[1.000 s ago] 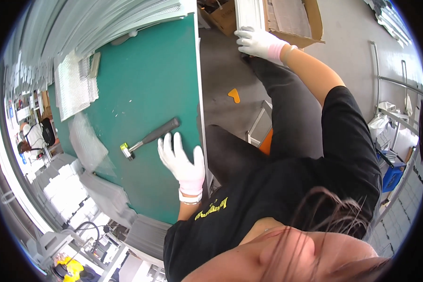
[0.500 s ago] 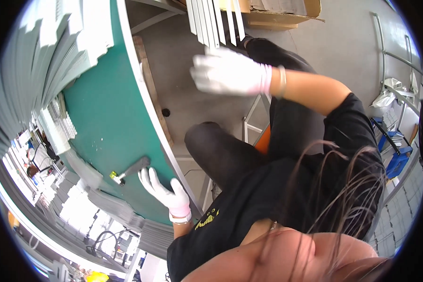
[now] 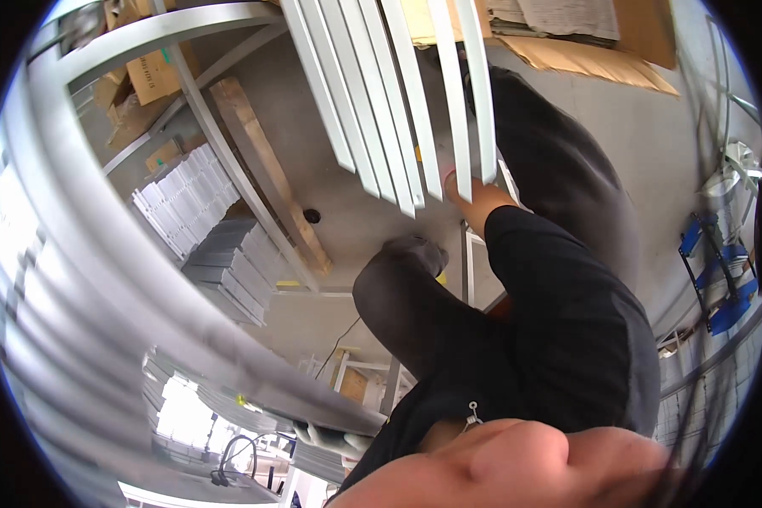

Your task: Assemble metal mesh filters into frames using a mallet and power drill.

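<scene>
White-gloved, the left hand rests fingers spread on the edge of the desk. The right arm stretches forward, its hand closed on white slats fanning above the grey floor, beyond the desk.

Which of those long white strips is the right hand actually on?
The right hand, mostly hidden behind them, sits at the two rightmost white strips. The other strips fan out to the left, clear of the hand.
</scene>
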A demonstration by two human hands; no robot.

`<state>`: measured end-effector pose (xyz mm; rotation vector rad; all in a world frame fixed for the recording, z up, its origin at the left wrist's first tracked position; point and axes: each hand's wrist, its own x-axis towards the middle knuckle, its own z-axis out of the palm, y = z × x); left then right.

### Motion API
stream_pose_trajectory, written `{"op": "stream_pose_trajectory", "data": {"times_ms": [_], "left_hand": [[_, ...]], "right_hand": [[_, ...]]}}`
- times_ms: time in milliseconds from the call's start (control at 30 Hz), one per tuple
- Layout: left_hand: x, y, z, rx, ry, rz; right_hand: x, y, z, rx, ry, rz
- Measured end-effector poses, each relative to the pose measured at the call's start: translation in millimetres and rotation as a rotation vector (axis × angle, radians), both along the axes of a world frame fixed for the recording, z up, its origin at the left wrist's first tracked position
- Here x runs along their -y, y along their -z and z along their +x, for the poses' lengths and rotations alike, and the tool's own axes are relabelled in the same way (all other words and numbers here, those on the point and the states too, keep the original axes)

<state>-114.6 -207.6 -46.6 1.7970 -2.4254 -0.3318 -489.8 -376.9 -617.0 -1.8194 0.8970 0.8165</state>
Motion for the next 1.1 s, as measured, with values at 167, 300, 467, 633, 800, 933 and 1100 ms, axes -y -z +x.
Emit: {"op": "stream_pose_trajectory", "data": {"times_ms": [167, 300, 467, 633, 800, 933, 1100], "left_hand": [[3.7, -7.2, 1.3, 0.260, -0.047, -0.048], [24.3, 41.4, -11.4, 0.120, 0.000, 0.012], [34.1, 43.9, -8.3, 0.197, 0.019, 0.007], [41.7, 33.6, -5.5, 0.257, 0.032, 0.018], [48.3, 38.9, 3.3, 0.242, 0.039, 0.019], [46.7, 40.0, 8.6, 0.250, 0.046, 0.042], [37.3, 12.9, 16.9, 0.383, 0.025, 0.033]], "right_hand": [[-162.4, -57.8, 224.2, 0.250, 0.001, -0.105], [-144.4, 20.5, 154.3, 0.098, 0.078, -0.096], [-136.1, 46.4, 187.3, 0.165, 0.135, -0.149], [-154.7, 84.4, 228.1, 0.341, 0.275, -0.172], [-192.1, 164.1, 235.0, 0.503, -0.023, -1.054], [-177.8, 137.6, 228.7, 0.387, 0.242, -0.404], [-129.2, 62.2, 264.0, 0.417, 0.285, -0.370]]}}
